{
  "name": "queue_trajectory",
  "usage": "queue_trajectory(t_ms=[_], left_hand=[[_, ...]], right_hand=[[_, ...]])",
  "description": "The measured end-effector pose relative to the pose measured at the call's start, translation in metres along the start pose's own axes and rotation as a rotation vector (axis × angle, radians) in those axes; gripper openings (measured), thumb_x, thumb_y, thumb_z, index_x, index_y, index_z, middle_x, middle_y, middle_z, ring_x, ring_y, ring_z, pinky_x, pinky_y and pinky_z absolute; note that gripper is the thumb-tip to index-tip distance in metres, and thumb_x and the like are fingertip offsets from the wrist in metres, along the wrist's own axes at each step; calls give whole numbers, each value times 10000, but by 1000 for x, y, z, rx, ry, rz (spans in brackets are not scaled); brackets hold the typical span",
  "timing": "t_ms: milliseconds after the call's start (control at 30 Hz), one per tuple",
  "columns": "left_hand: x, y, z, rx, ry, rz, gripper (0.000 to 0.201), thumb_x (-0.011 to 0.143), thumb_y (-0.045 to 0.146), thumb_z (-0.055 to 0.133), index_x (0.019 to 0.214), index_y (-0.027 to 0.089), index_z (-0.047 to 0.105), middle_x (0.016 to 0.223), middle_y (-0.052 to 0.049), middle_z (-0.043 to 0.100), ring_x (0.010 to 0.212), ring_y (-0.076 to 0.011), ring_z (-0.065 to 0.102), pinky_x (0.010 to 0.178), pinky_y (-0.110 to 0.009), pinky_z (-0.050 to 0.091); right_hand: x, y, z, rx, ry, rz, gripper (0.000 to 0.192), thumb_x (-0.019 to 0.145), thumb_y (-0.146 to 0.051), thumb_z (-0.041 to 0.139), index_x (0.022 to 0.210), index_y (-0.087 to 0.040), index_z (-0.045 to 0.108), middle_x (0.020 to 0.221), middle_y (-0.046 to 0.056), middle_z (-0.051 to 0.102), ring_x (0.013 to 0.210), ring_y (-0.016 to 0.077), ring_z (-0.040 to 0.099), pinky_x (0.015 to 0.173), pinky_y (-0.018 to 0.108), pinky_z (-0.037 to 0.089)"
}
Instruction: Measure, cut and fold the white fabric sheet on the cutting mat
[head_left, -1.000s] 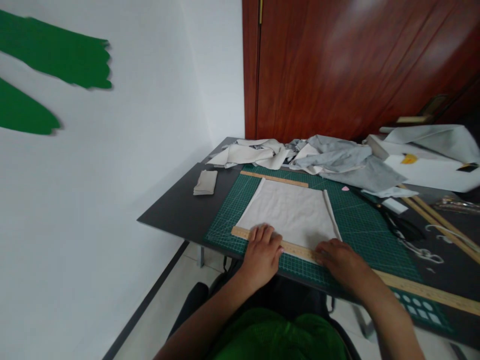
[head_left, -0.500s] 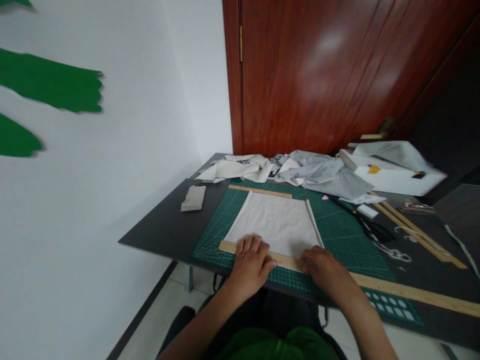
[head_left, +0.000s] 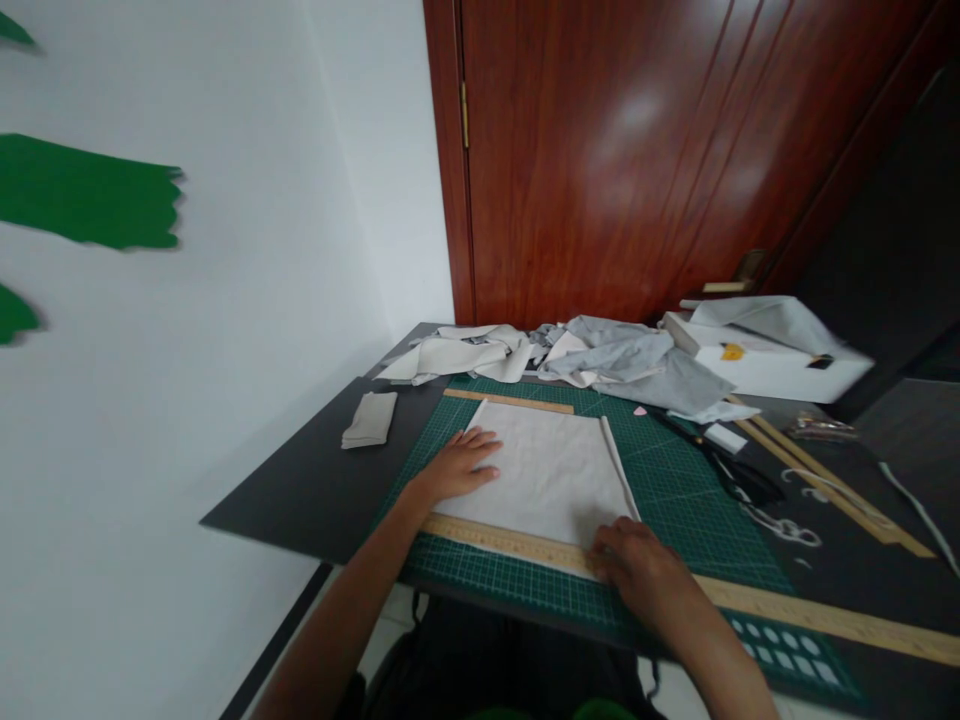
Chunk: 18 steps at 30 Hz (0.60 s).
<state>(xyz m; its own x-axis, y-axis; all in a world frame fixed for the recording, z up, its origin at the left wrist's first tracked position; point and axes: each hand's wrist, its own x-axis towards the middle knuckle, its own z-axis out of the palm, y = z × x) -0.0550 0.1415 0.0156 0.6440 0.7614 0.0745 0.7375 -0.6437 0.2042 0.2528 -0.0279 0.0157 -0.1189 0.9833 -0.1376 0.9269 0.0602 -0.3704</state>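
Observation:
A piece of white fabric [head_left: 551, 465] lies flat on the green cutting mat [head_left: 675, 510], with narrow rolled or folded strips along its left and right sides. Across its near edge runs a long wooden ruler [head_left: 510, 542], which reaches far to the right. My left hand [head_left: 459, 466] rests on the fabric's left side, fingers spread and flat, holding nothing. At the near right corner of the fabric, my right hand [head_left: 637, 562] has its fingers curled down and pressed together on the ruler. The fingertips are partly hidden.
A shorter wooden ruler [head_left: 510, 401] lies beyond the fabric. Folded beige cloth [head_left: 370, 419] sits on the dark table at left. Crumpled cloth [head_left: 622, 350] and a white box [head_left: 780, 365] stand at the back. Black-handled scissors [head_left: 739, 475] and wooden strips [head_left: 832, 480] lie right.
My left hand has left the ruler and moved up and left onto the fabric's left side, fingers spreading. My right hand stays at the ruler. The camera view has shifted slightly.

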Motion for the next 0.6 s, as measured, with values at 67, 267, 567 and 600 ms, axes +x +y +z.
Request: queue_trajectory(t_ms=[67, 267, 567, 600], left_hand=[[0, -7, 3, 12, -20, -49, 539, 1033, 506, 497, 1548, 353, 452, 1672, -4, 373, 1574, -246, 261, 1280, -451, 160], [-5, 6, 7, 47, -28, -153, 577, 1051, 541, 425, 1587, 329, 401, 1696, -24, 315, 1595, -269, 199, 1288, -483, 122], [-3, -11, 6, 131, 10, -345, 690, 1039, 605, 365, 1607, 212, 363, 1698, -104, 296, 1584, -340, 217, 1271, -526, 165], [-3, -12, 5, 132, 6, -351, 695, 1036, 609, 367, 1606, 212, 359, 1697, -107, 299, 1582, -341, 220, 1268, -531, 169]], right_hand=[[1, 1, 2, 6, -1, -6, 240, 873, -161, 554, 1005, -259, 728, 1136, 91, 699, 1131, 259, 625, 943, 359, 464], [4, 4, 0, 39, -11, 5, 220, 870, -177, 559, 993, -253, 725, 1126, 88, 692, 1122, 260, 619, 945, 365, 462], [3, 11, -6, 107, -59, -39, 208, 871, -217, 550, 996, -263, 710, 1118, 81, 672, 1129, 262, 605, 946, 366, 455], [3, 13, -6, 113, -65, -47, 208, 874, -224, 548, 1000, -265, 709, 1117, 81, 668, 1127, 263, 605, 948, 368, 454]])
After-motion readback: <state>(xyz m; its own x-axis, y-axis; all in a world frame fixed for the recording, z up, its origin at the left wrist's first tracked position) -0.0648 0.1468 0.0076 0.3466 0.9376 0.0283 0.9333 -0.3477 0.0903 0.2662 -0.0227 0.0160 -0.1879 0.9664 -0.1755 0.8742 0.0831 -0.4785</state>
